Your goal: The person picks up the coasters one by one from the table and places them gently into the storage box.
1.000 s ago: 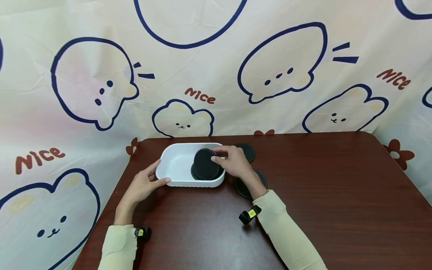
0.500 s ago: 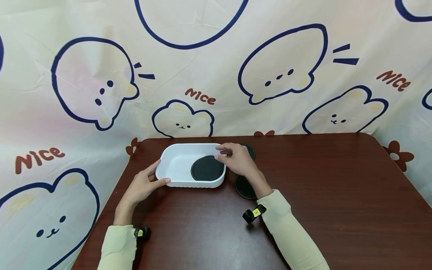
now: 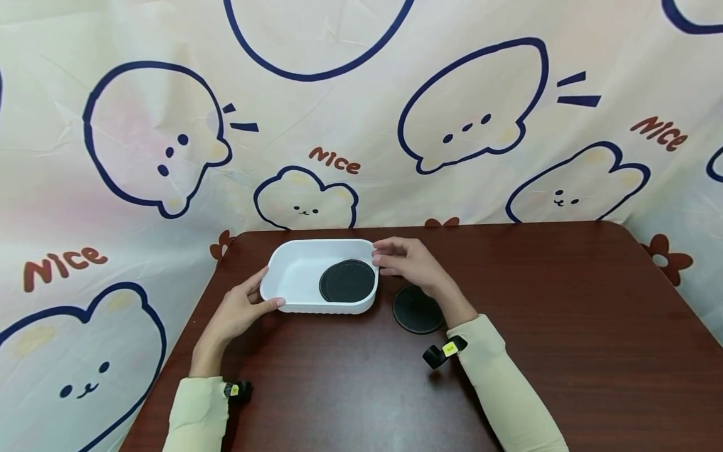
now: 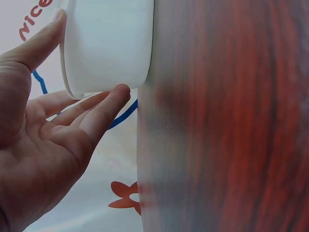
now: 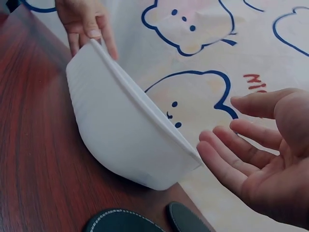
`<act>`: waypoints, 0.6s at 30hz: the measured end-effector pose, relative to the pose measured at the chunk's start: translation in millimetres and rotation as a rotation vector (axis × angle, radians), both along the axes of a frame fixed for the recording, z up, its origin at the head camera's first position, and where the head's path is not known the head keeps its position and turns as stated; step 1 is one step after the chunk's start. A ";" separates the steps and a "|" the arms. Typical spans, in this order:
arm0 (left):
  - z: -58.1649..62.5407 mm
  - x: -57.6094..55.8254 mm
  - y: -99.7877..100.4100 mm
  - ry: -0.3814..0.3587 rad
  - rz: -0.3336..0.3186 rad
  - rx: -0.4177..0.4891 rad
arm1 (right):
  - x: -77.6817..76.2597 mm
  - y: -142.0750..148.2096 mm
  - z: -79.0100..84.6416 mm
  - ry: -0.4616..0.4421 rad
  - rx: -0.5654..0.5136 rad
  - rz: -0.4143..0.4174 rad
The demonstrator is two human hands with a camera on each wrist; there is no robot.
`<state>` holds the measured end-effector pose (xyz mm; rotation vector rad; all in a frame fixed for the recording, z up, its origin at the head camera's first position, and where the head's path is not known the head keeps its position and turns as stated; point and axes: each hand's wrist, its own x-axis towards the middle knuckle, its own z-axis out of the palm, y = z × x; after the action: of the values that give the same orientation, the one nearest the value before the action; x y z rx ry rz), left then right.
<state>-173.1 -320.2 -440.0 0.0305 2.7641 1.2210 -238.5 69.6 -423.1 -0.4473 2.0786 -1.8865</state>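
At the table's far left stands a white oval-cornered plastic tray point(image 3: 294, 276). My left hand point(image 3: 234, 311) holds its left end, thumb on the near side and fingers at the end wall. Inside, toward the right, lies a round black coaster point(image 3: 347, 281) with a stitched edge. My right hand point(image 3: 412, 260) hovers by the right rim with relaxed fingers and nothing between them. Near it on the table is another black coaster point(image 3: 417, 309). In the right wrist view one more coaster point(image 5: 186, 217) shows beyond; my right hand hides it in the head view.
The dark wooden table point(image 3: 565, 326) runs to a cartoon-printed cloth backdrop point(image 3: 384, 188) along its far and left edges. A small black wrist camera sits on each sleeve.
My right hand has let go of a black coaster, which dropped onto the one in the tray, and has drawn back right past the rim. My left hand and the tray have stayed put.
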 end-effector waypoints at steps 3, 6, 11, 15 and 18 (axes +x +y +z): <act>0.0 0.0 0.1 -0.001 0.000 -0.001 | -2.2 7.2 -2.0 -0.067 -0.051 0.023; -0.3 0.3 0.2 -0.001 -0.002 -0.004 | -3.5 14.5 -3.4 -0.112 -0.068 0.038; -0.8 0.5 0.0 -0.001 -0.001 -0.004 | -4.6 27.2 -5.7 -0.166 -0.080 0.042; -0.7 0.1 -0.3 0.003 -0.001 -0.006 | -4.9 37.6 -6.9 -0.169 -0.090 0.045; -0.3 -0.3 -0.3 0.005 -0.001 -0.009 | -5.5 45.3 -8.5 -0.153 -0.081 0.047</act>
<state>-173.4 -320.6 -440.4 0.0340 2.7735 1.2103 -244.0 114.9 -431.6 -0.3548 1.8837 -1.9198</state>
